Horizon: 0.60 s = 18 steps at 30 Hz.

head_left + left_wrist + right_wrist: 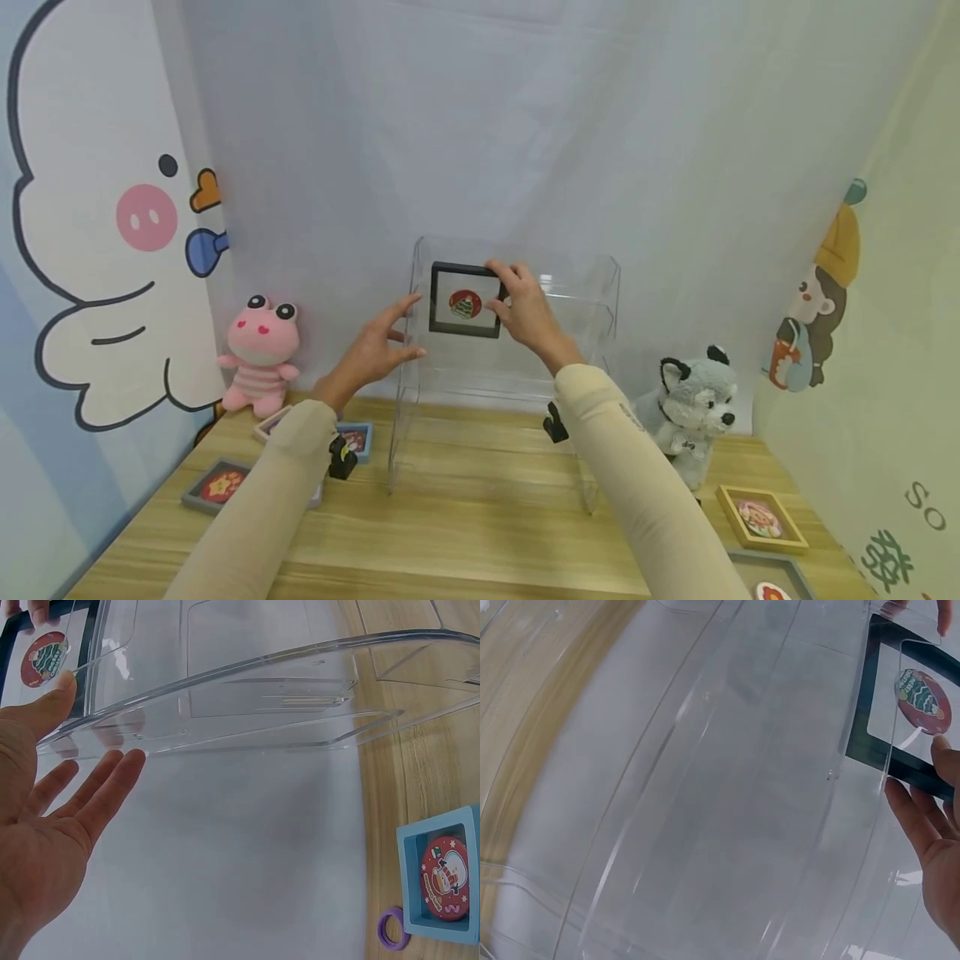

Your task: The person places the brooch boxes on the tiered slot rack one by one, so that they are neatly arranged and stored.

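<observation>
A black square picture frame [476, 282] with a round red Christmas-tree badge [465, 304] stands upright at the top tier of a clear acrylic display rack [480, 387]. My right hand [531, 310] pinches the frame's right edge, fingers at the upper corner and thumb on the front. At the rack's left side my left hand [372, 346] is spread, its thumb and fingers apart and nothing held between them. In the left wrist view, the thumb of the left hand [45, 825] overlaps the frame, with the fingers by the clear side panel.
A pink plush frog [260, 354] sits at the left, a grey-and-white plush dog [693, 408] at the right. Left of the rack lie a grey frame [198, 493] and a blue frame [409, 877] beside a purple ring [382, 930]. A yellow frame [795, 537] lies at the right.
</observation>
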Each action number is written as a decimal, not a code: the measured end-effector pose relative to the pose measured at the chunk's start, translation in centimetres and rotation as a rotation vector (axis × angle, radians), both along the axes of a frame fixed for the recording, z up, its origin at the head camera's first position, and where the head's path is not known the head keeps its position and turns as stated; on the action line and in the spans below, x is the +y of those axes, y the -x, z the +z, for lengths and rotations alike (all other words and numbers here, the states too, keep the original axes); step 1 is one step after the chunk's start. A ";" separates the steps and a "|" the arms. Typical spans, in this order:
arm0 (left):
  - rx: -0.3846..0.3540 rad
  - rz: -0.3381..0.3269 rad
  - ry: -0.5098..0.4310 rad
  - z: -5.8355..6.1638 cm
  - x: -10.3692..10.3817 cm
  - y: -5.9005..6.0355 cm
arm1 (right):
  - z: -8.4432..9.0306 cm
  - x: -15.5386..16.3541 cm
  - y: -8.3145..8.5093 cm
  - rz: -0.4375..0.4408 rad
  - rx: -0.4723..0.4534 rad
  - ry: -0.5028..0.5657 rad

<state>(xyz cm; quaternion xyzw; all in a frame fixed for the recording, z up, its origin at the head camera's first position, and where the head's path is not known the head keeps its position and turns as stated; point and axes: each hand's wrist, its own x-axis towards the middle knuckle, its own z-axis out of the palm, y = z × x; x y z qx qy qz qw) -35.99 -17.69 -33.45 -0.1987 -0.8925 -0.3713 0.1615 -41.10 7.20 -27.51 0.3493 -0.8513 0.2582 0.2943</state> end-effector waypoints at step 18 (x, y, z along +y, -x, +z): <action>0.021 -0.008 -0.003 -0.1 0.0 0.1 | 1.2 1.5 -0.6 -0.010 -0.041 0.007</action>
